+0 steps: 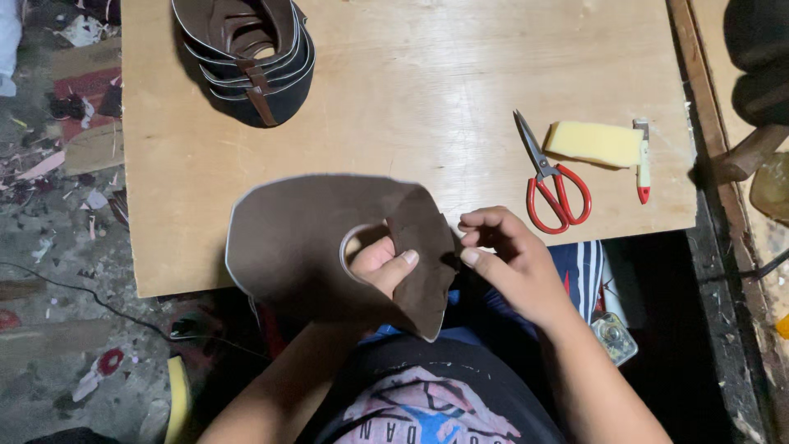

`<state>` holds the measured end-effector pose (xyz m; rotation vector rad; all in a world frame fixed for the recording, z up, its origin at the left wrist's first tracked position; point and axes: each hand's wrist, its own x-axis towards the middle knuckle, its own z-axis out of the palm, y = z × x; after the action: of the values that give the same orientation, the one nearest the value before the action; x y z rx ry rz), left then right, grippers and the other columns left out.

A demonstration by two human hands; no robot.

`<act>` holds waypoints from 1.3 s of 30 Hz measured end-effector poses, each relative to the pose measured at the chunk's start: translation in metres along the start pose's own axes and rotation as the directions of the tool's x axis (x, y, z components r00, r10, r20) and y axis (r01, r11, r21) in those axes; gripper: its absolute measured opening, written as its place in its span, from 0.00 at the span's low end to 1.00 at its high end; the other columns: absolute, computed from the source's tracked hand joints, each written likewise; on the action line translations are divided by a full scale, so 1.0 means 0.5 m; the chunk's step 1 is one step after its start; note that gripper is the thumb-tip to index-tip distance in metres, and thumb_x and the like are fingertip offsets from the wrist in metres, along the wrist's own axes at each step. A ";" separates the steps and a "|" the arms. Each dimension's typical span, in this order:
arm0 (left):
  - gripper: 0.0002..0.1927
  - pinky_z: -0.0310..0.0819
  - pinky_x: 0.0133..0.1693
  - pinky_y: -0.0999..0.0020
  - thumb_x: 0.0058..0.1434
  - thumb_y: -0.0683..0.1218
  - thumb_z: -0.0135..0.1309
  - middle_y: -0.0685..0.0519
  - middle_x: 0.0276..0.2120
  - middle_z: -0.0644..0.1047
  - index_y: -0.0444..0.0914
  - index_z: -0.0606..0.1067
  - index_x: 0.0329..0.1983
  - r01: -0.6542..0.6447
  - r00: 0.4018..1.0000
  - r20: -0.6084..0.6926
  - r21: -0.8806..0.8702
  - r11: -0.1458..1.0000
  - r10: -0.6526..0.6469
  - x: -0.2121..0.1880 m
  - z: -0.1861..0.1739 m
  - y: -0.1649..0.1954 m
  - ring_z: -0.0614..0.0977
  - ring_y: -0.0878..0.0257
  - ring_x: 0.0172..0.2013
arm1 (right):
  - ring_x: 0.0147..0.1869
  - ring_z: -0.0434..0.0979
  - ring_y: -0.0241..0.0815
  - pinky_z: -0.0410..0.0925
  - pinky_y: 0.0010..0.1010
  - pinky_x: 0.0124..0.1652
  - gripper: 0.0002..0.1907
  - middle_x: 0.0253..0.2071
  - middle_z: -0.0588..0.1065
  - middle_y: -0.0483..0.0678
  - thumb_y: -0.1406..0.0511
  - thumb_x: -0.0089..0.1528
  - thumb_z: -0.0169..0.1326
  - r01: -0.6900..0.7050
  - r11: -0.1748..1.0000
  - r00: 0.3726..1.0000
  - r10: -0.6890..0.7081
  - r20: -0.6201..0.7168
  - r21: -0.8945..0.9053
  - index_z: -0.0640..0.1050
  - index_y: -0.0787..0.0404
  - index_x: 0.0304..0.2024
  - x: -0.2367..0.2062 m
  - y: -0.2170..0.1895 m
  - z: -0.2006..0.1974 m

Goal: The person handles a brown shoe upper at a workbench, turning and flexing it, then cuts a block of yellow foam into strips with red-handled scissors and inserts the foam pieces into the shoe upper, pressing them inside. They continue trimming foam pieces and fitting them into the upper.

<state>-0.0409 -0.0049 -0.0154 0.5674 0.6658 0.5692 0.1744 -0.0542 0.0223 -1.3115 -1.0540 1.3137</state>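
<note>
1. A stack of dark brown shoe uppers (251, 57) with pale edging sits at the far left corner of the wooden board (411, 107).
2. The brown leather piece (304, 247) overhangs the board's near edge, left of the middle, its right flap folded over.
3. The left hand (380, 265) comes up from beneath through the piece's round opening, thumb pressed on the folded flap, fingers clasping the leather.
4. The right hand (505, 255) is just beside the flap's right edge, fingertips pinched together at it; what they grip, if anything, I cannot tell.
5. Red-handled scissors (551, 181) lie near the board's right near corner.
6. A yellow sponge block (593, 143) rests beside them, touching a small red-tipped tool (642, 160) at the right edge.
</note>
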 end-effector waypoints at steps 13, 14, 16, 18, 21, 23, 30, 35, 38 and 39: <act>0.19 0.70 0.55 0.71 0.68 0.41 0.45 0.52 0.51 0.77 0.33 0.70 0.62 -0.044 0.998 0.046 0.112 0.993 0.039 -0.006 -0.014 -0.033 0.77 0.67 0.52 | 0.43 0.78 0.29 0.71 0.23 0.45 0.12 0.40 0.81 0.42 0.68 0.66 0.55 0.083 0.949 0.993 -0.104 -0.054 -0.305 0.79 0.67 0.50 0.025 0.053 0.031; 0.18 0.70 0.54 0.71 0.69 0.41 0.45 0.52 0.50 0.77 0.33 0.70 0.61 -0.111 0.994 0.023 0.137 0.984 0.109 -0.005 -0.016 -0.032 0.77 0.67 0.51 | 0.45 0.77 0.29 0.71 0.23 0.47 0.13 0.42 0.81 0.42 0.67 0.67 0.54 0.102 0.963 0.991 -0.121 -0.063 -0.251 0.78 0.67 0.52 0.027 0.056 0.030; 0.16 0.70 0.53 0.72 0.69 0.41 0.46 0.53 0.48 0.77 0.33 0.71 0.58 -0.228 0.972 -0.013 0.218 0.949 0.236 0.000 -0.019 -0.030 0.77 0.67 0.49 | 0.45 0.76 0.30 0.70 0.23 0.46 0.14 0.42 0.79 0.42 0.67 0.66 0.55 0.043 0.981 0.996 -0.056 -0.067 -0.188 0.77 0.67 0.52 0.028 0.063 0.032; 0.14 0.71 0.51 0.73 0.70 0.41 0.46 0.53 0.45 0.77 0.33 0.71 0.56 -0.303 0.948 -0.010 0.283 0.910 0.319 0.002 -0.021 -0.032 0.77 0.67 0.47 | 0.39 0.75 0.30 0.71 0.25 0.41 0.15 0.38 0.78 0.43 0.67 0.62 0.60 -0.110 0.979 0.993 0.103 -0.050 -0.173 0.77 0.67 0.49 0.028 0.071 0.037; 0.11 0.71 0.49 0.74 0.71 0.42 0.47 0.53 0.42 0.77 0.32 0.73 0.53 -0.317 0.938 -0.016 0.358 0.878 0.345 -0.003 -0.018 -0.037 0.76 0.68 0.45 | 0.38 0.77 0.30 0.72 0.25 0.39 0.15 0.36 0.80 0.45 0.65 0.61 0.62 -0.134 0.983 0.991 0.133 -0.016 -0.127 0.77 0.68 0.46 0.023 0.083 0.056; 0.09 0.71 0.46 0.75 0.70 0.40 0.51 0.53 0.40 0.77 0.32 0.73 0.51 -0.312 0.934 -0.033 0.407 0.858 0.356 -0.006 -0.014 -0.038 0.76 0.68 0.42 | 0.35 0.74 0.30 0.70 0.25 0.37 0.13 0.32 0.80 0.45 0.64 0.62 0.62 -0.097 0.948 0.995 0.081 -0.065 -0.304 0.79 0.67 0.44 0.019 0.085 0.063; 0.09 0.72 0.40 0.75 0.67 0.41 0.52 0.55 0.36 0.78 0.33 0.73 0.49 -0.250 0.901 -0.232 0.415 0.875 0.367 -0.012 0.010 -0.027 0.77 0.70 0.37 | 0.29 0.68 0.30 0.67 0.26 0.29 0.12 0.24 0.74 0.44 0.63 0.59 0.65 -0.201 0.864 0.975 0.220 -0.013 -0.462 0.79 0.67 0.36 0.015 0.067 0.056; 0.09 0.74 0.42 0.75 0.64 0.40 0.54 0.55 0.35 0.79 0.33 0.75 0.46 -0.268 0.862 -0.225 0.558 0.786 0.454 -0.013 0.013 -0.019 0.79 0.71 0.37 | 0.32 0.71 0.26 0.69 0.23 0.32 0.11 0.28 0.76 0.37 0.64 0.58 0.63 -0.117 0.952 0.988 0.141 0.067 -0.281 0.79 0.63 0.40 0.007 0.074 0.053; 0.06 0.71 0.38 0.74 0.68 0.41 0.56 0.55 0.32 0.76 0.32 0.75 0.43 -0.335 0.859 -0.194 0.487 0.807 0.474 -0.017 0.009 -0.016 0.74 0.70 0.35 | 0.32 0.65 0.29 0.64 0.25 0.31 0.14 0.27 0.70 0.41 0.64 0.59 0.66 -0.130 0.928 0.988 0.150 0.032 -0.350 0.76 0.68 0.36 0.003 0.082 0.051; 0.07 0.70 0.37 0.73 0.69 0.41 0.56 0.54 0.32 0.75 0.31 0.74 0.41 -0.346 0.850 -0.187 0.508 0.789 0.493 -0.017 0.009 -0.016 0.73 0.70 0.35 | 0.31 0.63 0.30 0.62 0.27 0.31 0.16 0.26 0.67 0.43 0.64 0.60 0.68 -0.144 0.903 0.987 0.159 0.004 -0.406 0.75 0.70 0.33 0.003 0.084 0.050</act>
<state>-0.0410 -0.0173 -0.0141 1.1087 0.9956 0.9522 0.1475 -0.0582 -0.0182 -1.7125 -1.3214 1.2784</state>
